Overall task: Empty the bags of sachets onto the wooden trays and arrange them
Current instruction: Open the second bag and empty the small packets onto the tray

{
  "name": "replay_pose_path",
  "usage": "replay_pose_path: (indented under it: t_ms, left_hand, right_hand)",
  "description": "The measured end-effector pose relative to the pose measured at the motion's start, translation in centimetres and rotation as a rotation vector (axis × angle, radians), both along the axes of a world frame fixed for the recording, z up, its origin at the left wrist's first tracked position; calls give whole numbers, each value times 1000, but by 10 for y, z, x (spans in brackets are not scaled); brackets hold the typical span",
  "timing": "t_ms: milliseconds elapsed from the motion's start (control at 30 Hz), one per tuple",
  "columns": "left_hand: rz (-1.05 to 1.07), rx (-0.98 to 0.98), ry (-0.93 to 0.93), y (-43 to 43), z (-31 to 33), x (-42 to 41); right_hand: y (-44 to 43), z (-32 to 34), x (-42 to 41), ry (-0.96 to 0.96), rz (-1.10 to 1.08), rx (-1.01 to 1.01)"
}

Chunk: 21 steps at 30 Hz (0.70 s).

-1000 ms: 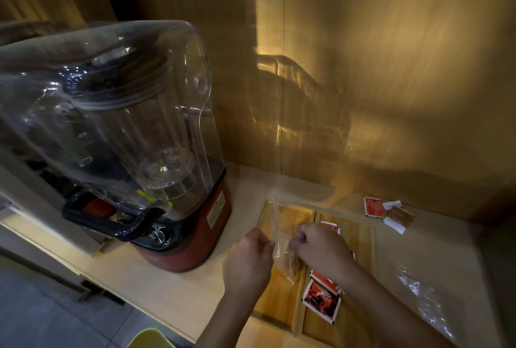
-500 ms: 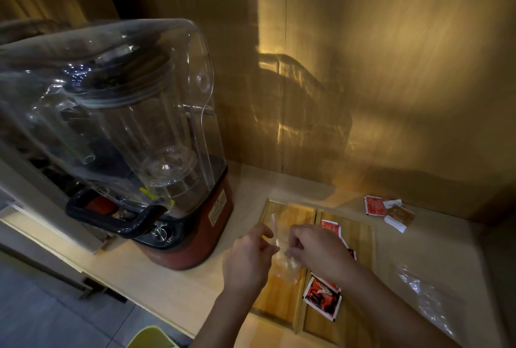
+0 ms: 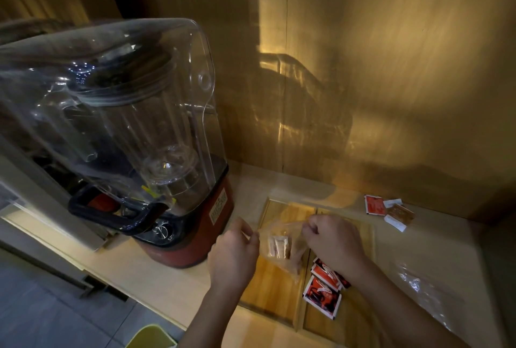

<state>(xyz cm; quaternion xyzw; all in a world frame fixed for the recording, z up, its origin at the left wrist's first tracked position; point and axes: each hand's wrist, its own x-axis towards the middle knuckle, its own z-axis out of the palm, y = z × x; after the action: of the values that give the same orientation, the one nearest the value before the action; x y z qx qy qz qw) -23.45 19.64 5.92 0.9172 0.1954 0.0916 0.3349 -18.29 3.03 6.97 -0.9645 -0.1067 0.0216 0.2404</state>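
Note:
Both of my hands hold a small clear plastic bag (image 3: 290, 261) above the left compartment of the wooden tray (image 3: 272, 294). My left hand (image 3: 234, 255) pinches its left top edge and my right hand (image 3: 332, 241) grips its right top edge, so the mouth is spread. Several pale tan sachets (image 3: 279, 246) show inside the bag. Red and black sachets (image 3: 324, 289) lie overlapped in the tray's right compartment, partly hidden by my right wrist.
A large blender (image 3: 134, 135) with a clear sound cover and red base stands just left of the tray. A few loose sachets (image 3: 388, 211) lie on the counter at the back right. An empty clear bag (image 3: 418, 292) lies right of the tray. Wooden wall behind.
My hands have drawn apart, pulling the bag's mouth wider. The pale sachets inside it now show clearly.

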Motion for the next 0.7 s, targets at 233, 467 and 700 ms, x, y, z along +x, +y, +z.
replay_pose_path:
  t_ms: [233, 467, 700]
  left_hand:
    - [0, -47, -32, -4, 7, -5]
    - [-363, 137, 174, -39, 18, -27]
    - [-448, 371, 162, -29, -3, -18]
  right_hand:
    - [1, -1, -3, 94, -84, 109]
    - [6, -3, 1, 202, -138, 201]
    - [-1, 0, 9, 252, -98, 171]
